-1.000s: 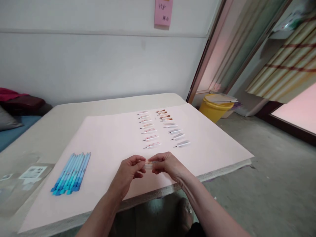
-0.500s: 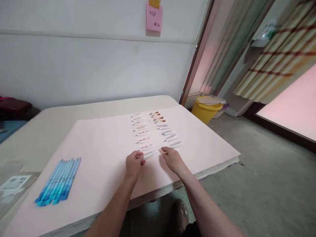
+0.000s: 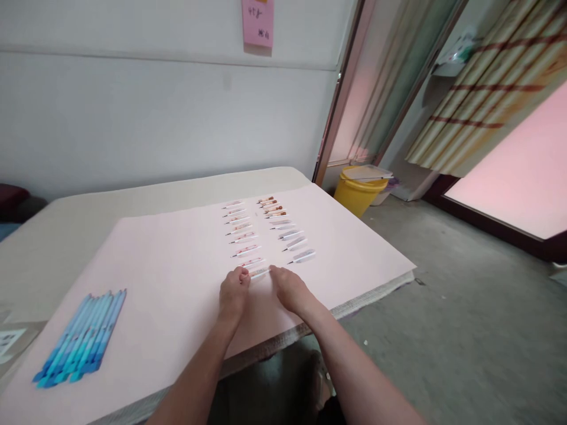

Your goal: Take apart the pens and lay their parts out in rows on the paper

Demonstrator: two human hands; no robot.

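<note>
My left hand (image 3: 234,290) pinches the dark-tip end of a short white patterned pen (image 3: 258,273), the nearest one in the left column. At the pen's other end are the closed fingertips of my right hand (image 3: 289,287). The pen lies level between both hands, low over the pink sheet (image 3: 177,254); whether it touches the sheet I cannot tell. Beyond it, several similar pens with red marks (image 3: 245,251) lie in a column. To the right runs a second column, with grey pens (image 3: 303,256) nearer and brown-ended pens (image 3: 275,210) at the back.
Several blue pens (image 3: 84,336) lie side by side at the left. The pale table (image 3: 66,224) meets a white wall with a pink note (image 3: 257,23). A yellow bucket (image 3: 357,195) stands on the floor beyond the right edge.
My right hand has moved left and its fingertips now meet the pen's end. My left hand still holds the tip end. The whole view has shifted slightly to the right.
</note>
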